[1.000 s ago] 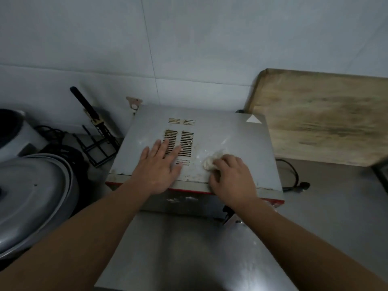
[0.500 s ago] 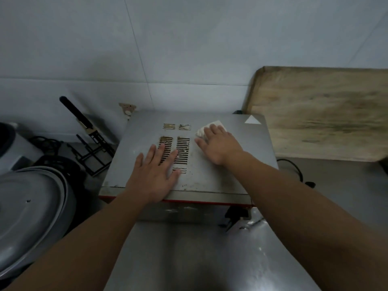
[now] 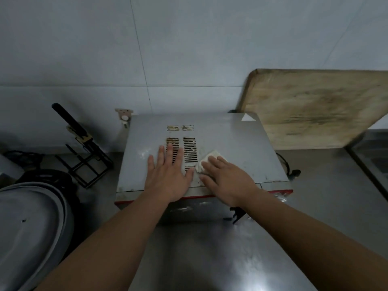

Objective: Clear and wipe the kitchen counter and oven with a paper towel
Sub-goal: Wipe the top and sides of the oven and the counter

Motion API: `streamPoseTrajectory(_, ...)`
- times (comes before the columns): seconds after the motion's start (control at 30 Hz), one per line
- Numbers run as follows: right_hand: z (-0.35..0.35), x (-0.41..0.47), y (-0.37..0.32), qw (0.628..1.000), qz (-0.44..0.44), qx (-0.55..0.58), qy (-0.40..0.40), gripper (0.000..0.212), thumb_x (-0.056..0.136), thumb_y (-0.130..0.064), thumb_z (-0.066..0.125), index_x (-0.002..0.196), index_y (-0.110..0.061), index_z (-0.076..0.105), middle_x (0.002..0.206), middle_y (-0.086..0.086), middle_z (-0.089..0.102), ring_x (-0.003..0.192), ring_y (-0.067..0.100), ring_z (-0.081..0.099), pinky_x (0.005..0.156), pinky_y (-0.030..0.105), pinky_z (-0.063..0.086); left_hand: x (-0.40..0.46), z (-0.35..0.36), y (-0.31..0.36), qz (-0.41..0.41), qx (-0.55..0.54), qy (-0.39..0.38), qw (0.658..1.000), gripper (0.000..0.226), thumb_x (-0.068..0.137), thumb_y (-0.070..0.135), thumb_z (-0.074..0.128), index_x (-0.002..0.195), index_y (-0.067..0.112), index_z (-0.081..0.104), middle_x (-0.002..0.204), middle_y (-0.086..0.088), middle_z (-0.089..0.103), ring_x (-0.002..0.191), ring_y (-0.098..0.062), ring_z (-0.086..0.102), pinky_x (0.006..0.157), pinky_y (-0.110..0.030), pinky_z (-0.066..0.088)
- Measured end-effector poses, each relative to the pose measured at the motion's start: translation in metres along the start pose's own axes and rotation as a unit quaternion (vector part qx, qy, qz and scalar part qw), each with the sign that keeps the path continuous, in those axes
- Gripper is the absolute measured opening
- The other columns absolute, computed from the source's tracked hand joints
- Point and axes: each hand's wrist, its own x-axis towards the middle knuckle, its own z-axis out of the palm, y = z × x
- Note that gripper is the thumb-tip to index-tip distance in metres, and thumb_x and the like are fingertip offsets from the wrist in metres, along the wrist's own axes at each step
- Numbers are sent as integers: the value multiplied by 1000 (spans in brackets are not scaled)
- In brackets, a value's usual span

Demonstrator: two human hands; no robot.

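One paper towel (image 3: 206, 159) under right hand (image 3: 227, 179)

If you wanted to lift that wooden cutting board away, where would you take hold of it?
I'd grip the wooden cutting board by its free top edge, coming from above: it stands tilted against the wall, and the oven crowds its lower left corner.

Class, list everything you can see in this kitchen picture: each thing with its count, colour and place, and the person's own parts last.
oven: one, grey with red front edge, centre, on the counter
paper towel: one, white, on the oven top, under the right hand
counter: one, steel grey
cutting board: one, pale wood, leaning on the wall, right
pot lid: one, grey, lower left
wire rack: one, black, left of the oven
left hand: one, flat on the vents
right hand: one, pressing the towel
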Motion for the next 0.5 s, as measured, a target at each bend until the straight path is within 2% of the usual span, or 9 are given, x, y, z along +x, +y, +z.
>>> streamPoseTrajectory(0.07,-5,25,3,999,-28,-23,-8,64,98,-58,10,144,-25,40,153,5,38,142,27,31,113,43,31,1,2,-1,3,-6,9,1000,82,86,77,1,154,35,-15,164,-2,-20,149,-25,-23,119,-54,-11)
streamPoseTrajectory(0.2,-12,92,13,999,22,-28,-32,55,101,-52,13,150,-32,29,158,5,29,145,25,25,114,43,27,2,7,-1,1,-13,20,1000,82,85,76,2,154,35,-14,164,-2,-20,149,-24,-24,117,-54,-14)
streamPoseTrajectory(0.27,-16,121,13,999,22,-36,-21,50,104,-45,17,149,-29,33,153,8,33,140,29,29,111,42,27,3,9,0,-2,-14,24,1000,82,85,75,2,154,35,-14,164,-2,-21,148,-24,-26,117,-55,-14)
streamPoseTrajectory(0.33,-17,137,12,999,20,-41,-8,49,106,-36,20,148,-19,36,152,12,35,137,29,28,109,36,20,6,9,-1,-5,-13,22,1000,81,85,75,2,154,35,-15,163,-2,-23,148,-24,-28,117,-56,-14)
streamPoseTrajectory(0.4,-14,135,8,999,23,-46,-5,49,106,-34,20,148,-13,36,153,14,33,138,31,25,109,37,16,7,8,-3,-1,-10,16,1000,81,85,75,1,153,35,-16,162,-1,-25,147,-25,-29,117,-56,-14)
streamPoseTrajectory(0.5,-6,92,3,999,43,10,21,52,103,-44,18,145,-19,38,152,11,35,140,30,29,111,44,28,4,7,-4,6,-8,12,1000,82,85,76,1,154,34,-15,163,-2,-24,148,-25,-27,117,-56,-14)
